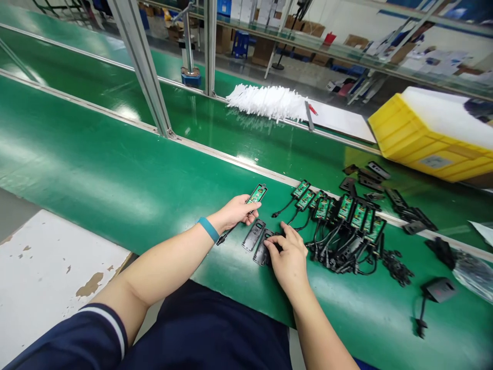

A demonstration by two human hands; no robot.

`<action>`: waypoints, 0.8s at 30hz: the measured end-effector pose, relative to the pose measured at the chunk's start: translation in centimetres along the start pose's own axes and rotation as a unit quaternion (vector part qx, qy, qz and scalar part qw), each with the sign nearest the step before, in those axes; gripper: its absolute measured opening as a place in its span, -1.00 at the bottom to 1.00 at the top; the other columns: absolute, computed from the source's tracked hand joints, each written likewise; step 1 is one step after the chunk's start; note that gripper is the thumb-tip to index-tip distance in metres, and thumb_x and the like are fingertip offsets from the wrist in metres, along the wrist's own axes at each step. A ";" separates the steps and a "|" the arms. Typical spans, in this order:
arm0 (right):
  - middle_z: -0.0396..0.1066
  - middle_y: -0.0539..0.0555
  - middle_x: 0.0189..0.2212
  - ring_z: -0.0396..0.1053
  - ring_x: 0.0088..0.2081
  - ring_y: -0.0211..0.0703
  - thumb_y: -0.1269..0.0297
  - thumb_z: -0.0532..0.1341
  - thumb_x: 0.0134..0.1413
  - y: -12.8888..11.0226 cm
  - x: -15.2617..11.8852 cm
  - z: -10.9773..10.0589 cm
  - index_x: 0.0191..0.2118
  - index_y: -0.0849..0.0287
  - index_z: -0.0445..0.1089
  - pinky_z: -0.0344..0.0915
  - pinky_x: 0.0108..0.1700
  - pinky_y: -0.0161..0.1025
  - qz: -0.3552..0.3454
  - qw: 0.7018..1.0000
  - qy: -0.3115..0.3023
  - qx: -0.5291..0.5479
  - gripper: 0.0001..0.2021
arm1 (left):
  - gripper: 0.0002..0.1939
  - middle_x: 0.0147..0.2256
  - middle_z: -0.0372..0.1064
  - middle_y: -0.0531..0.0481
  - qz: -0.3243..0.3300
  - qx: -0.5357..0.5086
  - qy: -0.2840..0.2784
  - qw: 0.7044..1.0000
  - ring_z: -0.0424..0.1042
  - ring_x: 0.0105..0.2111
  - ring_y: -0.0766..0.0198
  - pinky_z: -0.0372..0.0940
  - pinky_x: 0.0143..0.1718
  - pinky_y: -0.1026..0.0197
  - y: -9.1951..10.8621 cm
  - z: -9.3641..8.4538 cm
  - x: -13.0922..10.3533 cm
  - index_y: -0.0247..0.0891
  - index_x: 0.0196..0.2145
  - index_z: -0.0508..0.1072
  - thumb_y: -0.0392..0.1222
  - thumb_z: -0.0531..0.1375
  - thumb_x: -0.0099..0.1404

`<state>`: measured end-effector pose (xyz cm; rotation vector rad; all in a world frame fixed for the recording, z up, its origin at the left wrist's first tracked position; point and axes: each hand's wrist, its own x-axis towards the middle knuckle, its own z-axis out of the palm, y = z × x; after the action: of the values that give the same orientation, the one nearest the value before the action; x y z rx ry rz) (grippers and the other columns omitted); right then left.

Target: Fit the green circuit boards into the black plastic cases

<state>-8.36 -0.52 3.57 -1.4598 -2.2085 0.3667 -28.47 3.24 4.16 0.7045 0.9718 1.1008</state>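
Left hand grips the circuit unit; right hand, fingers curled, touches the black cover beside it

Housing: narrow black shell, open side up, green circuit board exposed; held in the left hand.
Cable: black, trailing from the shell's near end to a connector.
Left cover: black plate, rectangular opening near its far end; flat on the green bench.
Right cover: black plate, just beside, partly hidden by right-hand fingers.
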 end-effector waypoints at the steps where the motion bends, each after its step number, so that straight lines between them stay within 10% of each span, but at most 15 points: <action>1: 0.30 0.22 0.12 0.12 0.17 0.21 0.20 0.22 0.08 -0.2 -0.1 0.0 -0.40 0.11 0.49 0.04 0.08 0.24 0.000 1.000 0.004 -0.003 -0.84 | -0.74 -0.53 0.34 0.06 0.001 0.001 0.000 1.000 0.28 -0.68 0.46 0.18 -0.69 0.41 0.0 0.0 0.0 -0.28 -0.34 0.23 -0.11 0.25 0.24; 8: 0.42 0.21 -0.03 0.32 0.02 0.04 0.20 0.18 0.13 0.4 -1.5 -3.4 -0.24 0.14 0.46 0.20 0.06 0.02 0.015 0.992 0.098 0.078 -0.83 | -0.71 -0.54 0.34 0.07 0.006 0.011 -0.003 1.000 0.28 -0.67 0.46 0.19 -0.69 0.41 0.0 0.1 -0.4 -0.28 -0.35 0.24 -0.07 0.27 0.21; 15: 0.48 0.23 -0.30 0.39 -0.33 -0.05 0.10 0.14 0.09 13.6 -4.4 -10.5 -0.12 0.33 0.46 0.31 -0.22 -0.14 0.273 0.907 0.320 -0.007 -0.60 | -0.70 -0.52 0.35 0.04 0.002 0.014 -0.012 1.000 0.29 -0.65 0.44 0.21 -0.68 0.38 -0.3 -0.2 -0.5 -0.28 -0.35 0.26 -0.04 0.28 0.19; 19: 0.46 0.23 -0.34 0.36 -0.35 -0.01 0.07 0.10 0.04 20.1 -4.5 -11.8 -0.17 0.33 0.52 0.27 -0.21 -0.09 0.270 0.932 0.216 -0.111 -0.56 | -0.70 -0.53 0.34 0.06 0.006 0.021 -0.016 1.000 0.28 -0.65 0.45 0.20 -0.67 0.38 -0.2 -0.2 -0.7 -0.29 -0.37 0.26 -0.04 0.27 0.20; 24: 0.41 0.18 -0.37 0.33 -0.32 -0.02 0.05 0.10 -0.01 22.4 -2.4 -11.5 -0.22 0.26 0.56 0.24 -0.22 -0.11 0.225 0.952 0.101 -0.184 -0.57 | -0.68 -0.52 0.37 0.04 0.014 0.014 -0.012 1.000 0.30 -0.64 0.44 0.20 -0.66 0.38 -0.4 -0.4 -0.5 -0.29 -0.33 0.27 -0.02 0.28 0.19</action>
<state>16.10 5.90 2.52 -2.1040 -1.8329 -0.0622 -28.72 2.61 3.77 0.7549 0.9611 1.1023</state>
